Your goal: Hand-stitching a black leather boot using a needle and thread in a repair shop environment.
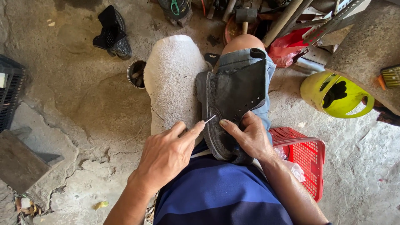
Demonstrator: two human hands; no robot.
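Seated on a cracked concrete floor [83, 108], legs apart, with a worn black leather ankle boot [233, 100] lying sole-side left across the right thigh, over rolled-up blue denim shorts [266, 71].

Left hand [166, 154]: fingers closed in a pinch, thumb against forefinger, gripping a thin silver sewing needle [210, 118] whose tip points up and right into the seam where the boot's upper meets its sole. A fine dark thread [160, 116] trailing left from the hand across a white fuzzy cloth [173, 79] draped over the left knee.

Right hand [250, 137]: fingers wrapped around the lower end of the boot, thumb pressed flat on the upper just beside the needle tip, remaining fingers curled over the edge and clamping the boot against the thigh.

Nearby on the floor: a second black boot [112, 33] lying well apart at upper left, a small round metal tin [136, 74] just beside the white cloth, a red plastic mesh basket [304, 158] close behind the right forearm, a yellow-green plastic container [333, 96] on its side further right, and a black crate [10, 96] at the left edge. A hammer [246, 16] and assorted tools heaped at the top.
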